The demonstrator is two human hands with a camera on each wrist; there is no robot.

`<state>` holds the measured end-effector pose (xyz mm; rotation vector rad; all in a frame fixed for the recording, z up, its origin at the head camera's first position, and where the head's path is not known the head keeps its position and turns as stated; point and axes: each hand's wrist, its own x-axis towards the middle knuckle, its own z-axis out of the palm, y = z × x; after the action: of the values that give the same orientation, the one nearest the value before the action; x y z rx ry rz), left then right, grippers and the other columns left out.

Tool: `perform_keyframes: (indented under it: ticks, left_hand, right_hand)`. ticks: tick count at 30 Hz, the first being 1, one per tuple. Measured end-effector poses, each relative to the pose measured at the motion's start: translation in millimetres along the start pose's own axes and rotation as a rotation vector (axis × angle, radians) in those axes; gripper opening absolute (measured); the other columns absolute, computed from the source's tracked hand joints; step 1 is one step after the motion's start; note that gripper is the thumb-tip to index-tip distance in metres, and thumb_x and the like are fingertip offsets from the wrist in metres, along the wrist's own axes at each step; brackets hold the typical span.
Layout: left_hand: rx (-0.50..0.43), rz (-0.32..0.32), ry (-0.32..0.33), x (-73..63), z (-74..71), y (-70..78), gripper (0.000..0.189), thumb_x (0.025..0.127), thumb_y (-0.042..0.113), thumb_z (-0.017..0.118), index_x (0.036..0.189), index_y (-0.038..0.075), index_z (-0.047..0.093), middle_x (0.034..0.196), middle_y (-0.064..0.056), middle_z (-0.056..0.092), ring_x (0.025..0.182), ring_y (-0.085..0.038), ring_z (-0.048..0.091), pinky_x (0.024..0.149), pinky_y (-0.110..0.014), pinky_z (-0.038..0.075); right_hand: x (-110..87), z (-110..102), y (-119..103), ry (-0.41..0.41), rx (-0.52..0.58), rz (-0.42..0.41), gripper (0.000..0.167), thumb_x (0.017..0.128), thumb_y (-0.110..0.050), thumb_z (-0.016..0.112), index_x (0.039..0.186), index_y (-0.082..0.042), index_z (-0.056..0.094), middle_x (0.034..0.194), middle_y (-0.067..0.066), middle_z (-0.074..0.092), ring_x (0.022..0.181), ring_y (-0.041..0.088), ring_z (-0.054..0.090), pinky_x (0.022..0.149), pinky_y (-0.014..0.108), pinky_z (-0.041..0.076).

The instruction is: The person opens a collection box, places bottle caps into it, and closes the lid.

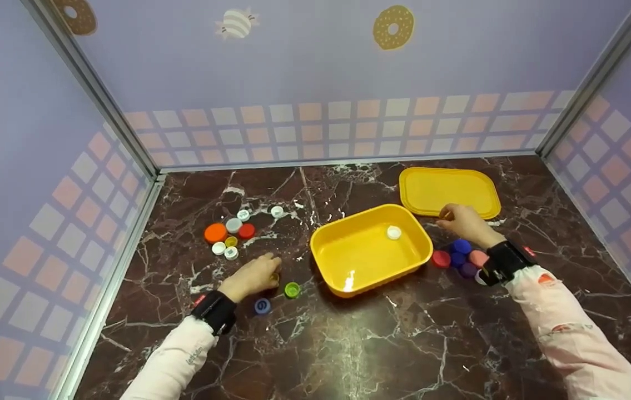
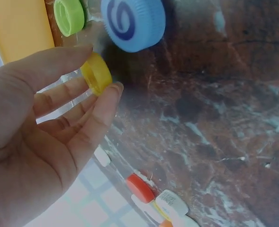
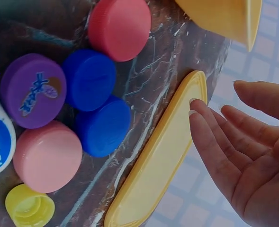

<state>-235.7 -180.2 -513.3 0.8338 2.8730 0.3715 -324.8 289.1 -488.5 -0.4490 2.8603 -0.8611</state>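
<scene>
My left hand [image 1: 251, 276] pinches a small yellow bottle cap [image 2: 100, 74] between thumb and fingertip. Close to it lie a light blue cap [image 1: 262, 306] with a dark swirl and a lime green cap [image 1: 292, 290], its hollow side up. The yellow box [image 1: 348, 258] stands between the hands, one white cap [image 1: 393, 233] inside. My right hand [image 1: 466, 225] is at the near edge of the yellow lid [image 1: 448, 191], fingers loosely bent with nothing between them. Below it sit a red cap [image 3: 120, 29], blue caps [image 3: 103, 126], a purple cap [image 3: 33, 91] and a pink cap [image 3: 48, 157].
At the left of the marble-patterned table, several caps lie grouped, among them an orange cap [image 1: 215, 233], a red cap [image 1: 247, 231] and a grey-white cap [image 1: 234, 225]. A white cap [image 1: 277, 211] lies a little apart. Patterned panels [image 1: 315, 128] enclose the back and both sides.
</scene>
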Motion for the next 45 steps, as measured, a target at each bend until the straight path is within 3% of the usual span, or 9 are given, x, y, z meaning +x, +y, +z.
perform_keyframes:
  ticks: [6, 16, 22, 30, 37, 41, 45]
  left_hand:
    - [0.053, 0.000, 0.007, 16.5, -14.9, 7.8, 0.023, 0.070, 0.008, 0.069, 0.083, 0.002, 0.052, 0.081, -0.010, 0.047, 0.070, -0.028, 0.053, 0.061, -0.040, 0.046]
    - [0.091, 0.070, 0.149, 46.3, -42.5, 26.8, 0.016, 0.073, 0.006, 0.067, 0.080, 0.002, 0.053, 0.080, -0.010, 0.046, 0.066, -0.027, 0.053, 0.059, -0.037, 0.047]
    - [0.108, 0.132, 0.215, 67.4, -52.0, 45.0, 0.015, 0.073, 0.009, 0.066, 0.080, 0.003, 0.054, 0.080, -0.010, 0.046, 0.065, -0.025, 0.052, 0.058, -0.036, 0.047]
    - [0.142, 0.216, 0.099, 96.6, -45.7, 73.7, 0.014, 0.077, 0.009, 0.063, 0.086, 0.001, 0.056, 0.083, -0.011, 0.047, 0.067, -0.025, 0.054, 0.058, -0.034, 0.048]
    - [0.165, 0.303, 0.098, 112.3, -26.0, 68.8, 0.009, 0.079, 0.007, 0.061, 0.083, 0.000, 0.057, 0.081, -0.014, 0.049, 0.063, -0.027, 0.055, 0.054, -0.035, 0.047]
    - [0.187, 0.301, 0.077, 112.1, -25.8, 73.4, 0.006, 0.079, 0.006, 0.061, 0.083, 0.002, 0.059, 0.082, -0.012, 0.051, 0.063, -0.026, 0.056, 0.054, -0.033, 0.047]
    - [0.215, 0.254, 0.034, 113.4, -23.9, 73.0, 0.004, 0.079, 0.006, 0.061, 0.083, 0.006, 0.060, 0.085, -0.009, 0.051, 0.065, -0.022, 0.055, 0.056, -0.030, 0.046]
  right_hand:
    - [-3.7, 2, 4, -0.016, -0.009, 0.036, 0.019, 0.086, -0.011, 0.061, 0.094, 0.005, 0.058, 0.083, 0.016, 0.061, 0.067, 0.025, 0.058, 0.057, 0.034, 0.048]
    - [-3.7, 7, 9, -0.032, -0.005, 0.004, 0.018, 0.085, -0.010, 0.060, 0.093, 0.006, 0.059, 0.081, 0.013, 0.060, 0.068, 0.024, 0.056, 0.060, 0.036, 0.048]
    - [-6.9, 5, 13, -0.019, -0.010, -0.021, 0.017, 0.084, -0.009, 0.061, 0.092, 0.006, 0.061, 0.082, 0.013, 0.061, 0.069, 0.024, 0.055, 0.059, 0.036, 0.046]
    - [-11.9, 5, 17, -0.075, 0.039, 0.050, 0.018, 0.087, -0.009, 0.059, 0.096, 0.006, 0.059, 0.084, 0.014, 0.061, 0.072, 0.026, 0.058, 0.061, 0.035, 0.048]
    - [-15.5, 5, 18, -0.083, 0.048, 0.067, 0.017, 0.087, -0.011, 0.058, 0.094, 0.005, 0.060, 0.084, 0.016, 0.061, 0.071, 0.026, 0.056, 0.063, 0.036, 0.047]
    - [-17.9, 5, 20, -0.094, 0.055, 0.062, 0.017, 0.087, -0.009, 0.058, 0.094, 0.006, 0.061, 0.085, 0.016, 0.061, 0.071, 0.026, 0.056, 0.064, 0.036, 0.048]
    - [-17.4, 5, 21, -0.083, 0.057, 0.026, 0.015, 0.086, -0.005, 0.058, 0.092, 0.008, 0.062, 0.083, 0.017, 0.062, 0.071, 0.027, 0.058, 0.063, 0.037, 0.048]
